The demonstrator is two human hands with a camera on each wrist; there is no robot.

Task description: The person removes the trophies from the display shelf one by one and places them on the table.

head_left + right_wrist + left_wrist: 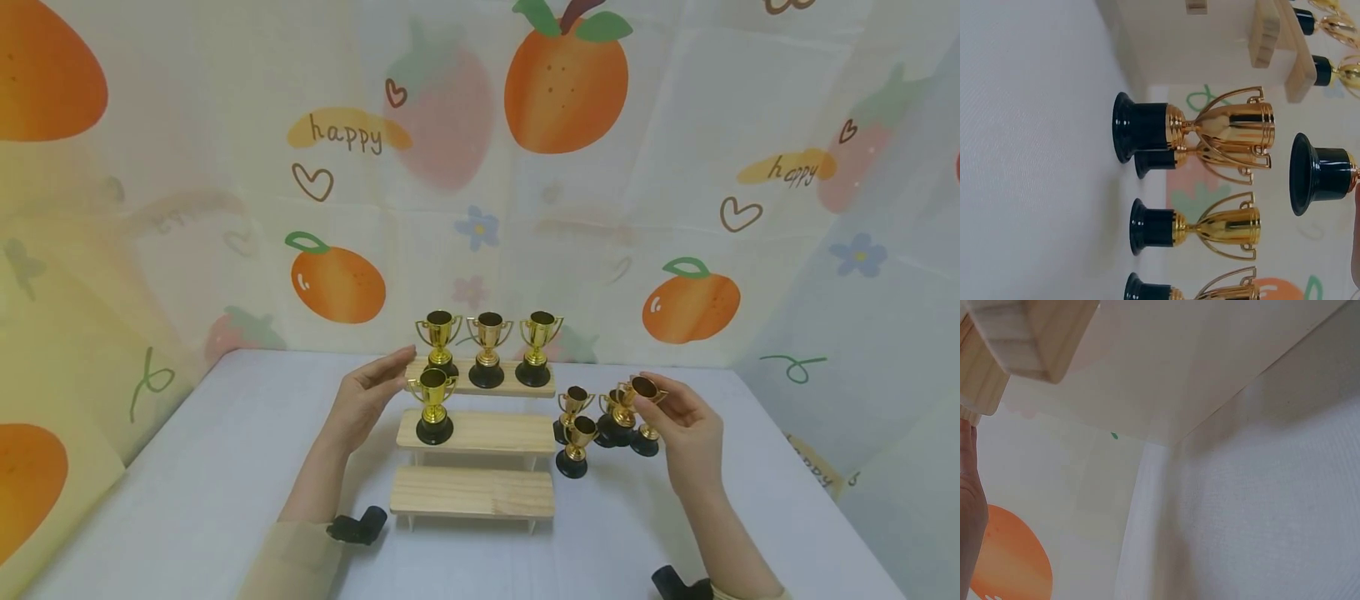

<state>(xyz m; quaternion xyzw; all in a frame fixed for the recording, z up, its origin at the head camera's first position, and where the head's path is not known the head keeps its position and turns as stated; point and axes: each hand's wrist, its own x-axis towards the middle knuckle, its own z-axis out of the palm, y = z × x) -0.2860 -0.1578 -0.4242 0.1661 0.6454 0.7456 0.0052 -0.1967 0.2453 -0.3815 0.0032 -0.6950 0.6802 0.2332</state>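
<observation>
My right hand (690,429) pinches a small gold trophy cup (622,416) with a black base, thumb and fingers at its upper part. The cup leans toward the hand, and its black base (1330,174) is lifted off the table in the right wrist view. My left hand (363,408) reaches beside the three-tier wooden stand (472,492), its extended fingers at the left end of the top tier. Three trophies, the middle one (489,337) more copper-toned, stand in a row on that tier. Another gold trophy (434,400) stands at the left end of the middle tier.
Several more trophies stand on the white table right of the stand, among them a front one (576,450) and one behind it (574,402). A fruit-printed cloth backdrop (555,217) rises behind the table (225,475) and along its sides.
</observation>
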